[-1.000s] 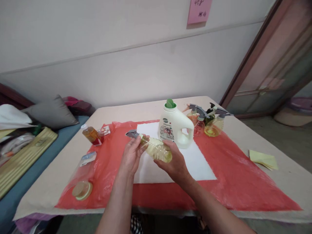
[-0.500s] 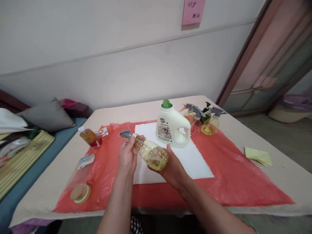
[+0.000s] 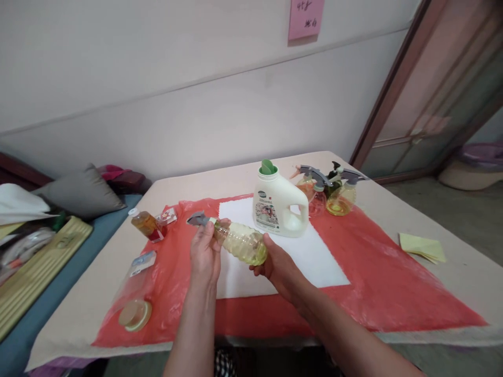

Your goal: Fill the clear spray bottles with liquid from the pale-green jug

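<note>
A clear yellowish spray bottle (image 3: 240,242) with a grey trigger head lies tilted nearly level between both my hands, above a white sheet (image 3: 251,285). My left hand (image 3: 206,246) is closed round its neck, just below the trigger head. At the base end, my right hand (image 3: 277,264) grips the bottle with thumb above and fingers beneath. Some yellow liquid shows near the base. Behind it stands a large cream jug (image 3: 271,201) with a side handle, a printed label and a green piece (image 3: 268,167) in its mouth.
Several spray bottles (image 3: 340,201) cluster at the back right. Yellow papers (image 3: 422,246) lie at the right. A bottle of amber liquid (image 3: 147,226), a clear pouch (image 3: 139,272) and a round lidded container (image 3: 134,315) sit on the left. Red plastic sheeting (image 3: 377,283) covers the table's middle.
The spray bottle has turned closer to level, its base rising slightly. My right hand has shifted a little up with it, and the camera view has moved slightly.
</note>
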The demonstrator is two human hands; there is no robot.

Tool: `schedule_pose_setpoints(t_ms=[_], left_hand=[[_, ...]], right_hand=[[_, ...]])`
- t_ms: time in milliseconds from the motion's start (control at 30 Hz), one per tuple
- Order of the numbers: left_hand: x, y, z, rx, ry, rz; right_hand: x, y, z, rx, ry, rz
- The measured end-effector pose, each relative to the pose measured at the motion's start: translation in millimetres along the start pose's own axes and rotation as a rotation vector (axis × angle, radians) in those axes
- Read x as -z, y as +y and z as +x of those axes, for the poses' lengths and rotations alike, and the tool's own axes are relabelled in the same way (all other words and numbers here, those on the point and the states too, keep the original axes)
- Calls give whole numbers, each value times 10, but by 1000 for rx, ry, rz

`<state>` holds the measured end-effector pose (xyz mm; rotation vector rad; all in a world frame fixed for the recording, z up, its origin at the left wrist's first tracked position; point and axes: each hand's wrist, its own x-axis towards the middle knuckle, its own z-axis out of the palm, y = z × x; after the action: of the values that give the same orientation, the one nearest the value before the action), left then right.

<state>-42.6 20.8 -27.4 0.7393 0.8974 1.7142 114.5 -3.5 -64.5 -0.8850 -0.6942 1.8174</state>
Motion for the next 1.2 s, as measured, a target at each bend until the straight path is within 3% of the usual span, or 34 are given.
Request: schedule_pose_setpoints(t_ms=[133,200,267,400,500,700,867,967,1100,1200], left_hand=[[14,2,32,-14,27,11],[22,17,38,-13,14,13],[24,35,32,9,-14,9],[11,58,5,64,-78,-3],[8,47,1,44,-71,-4],[33,11,45,0,-13,-7],[67,47,71,-8,3,-18],[67,68,56,0,-16,-3],[31,59,15,11,-66,40],[12,34,8,12,-69,49]], right_hand=[[1,-17,-19,195,7,-192],[7,-25,-27,221,-33,-235],[16,-29,-32,151,-53,-220],[14,-23,-34,-148,-89,-39],[-14,-7,-33,-209,-88,62],[-61,37,-40,89,17,-73],[-48,49,-28,175,-35,-111],[-10,41,-25,70,-86,-102],[22,55,-22,-207,-123,-21],[3,68,-15,-212,-82,25]])
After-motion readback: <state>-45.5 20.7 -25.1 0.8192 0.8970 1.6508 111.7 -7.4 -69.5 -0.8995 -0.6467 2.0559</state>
